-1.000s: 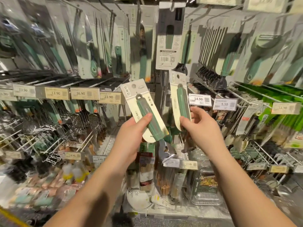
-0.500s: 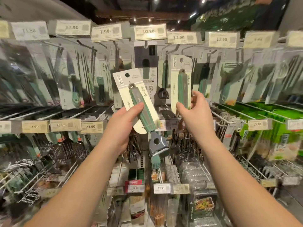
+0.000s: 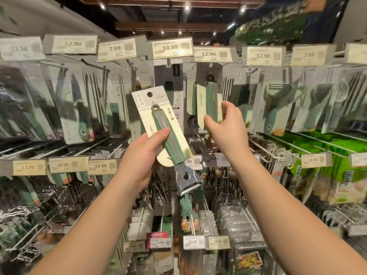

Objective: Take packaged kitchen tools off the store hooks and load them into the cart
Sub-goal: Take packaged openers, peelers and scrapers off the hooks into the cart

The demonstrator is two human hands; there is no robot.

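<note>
My left hand [image 3: 145, 153] grips a carded kitchen tool [image 3: 164, 132], thumb across the green handle, fingers behind the card. It's free of any hook, out in front of the shelf. Its long axis runs tilted: hang-hole end up and to the left, metal head [image 3: 187, 181] down and to the right, sticking out below the card.

My right hand [image 3: 226, 126] pinches the lower end of a second carded tool [image 3: 210, 100], thumb on one edge, fingers round the other. This one hangs nearly upright, long axis vertical, hole end up at the top-row hooks under the 12.90 price tag [image 3: 213, 54]. Can't tell if the hole is on the hook or already clear of it; the top is blurred.

Key relation: the second tool sits directly above my right hand, so that hand is the one on it; my left hand is lower, off to the left and already full. The two packages are near each other but apart. My guess is the next move is sliding the card toward me along the hook line, then down.

Looks: pale cream card, round hang hole, dark print strip, teal-green ribbed handle with a grey loop at the end, shiny steel head. Both appear the same product. No cart in view.
</note>
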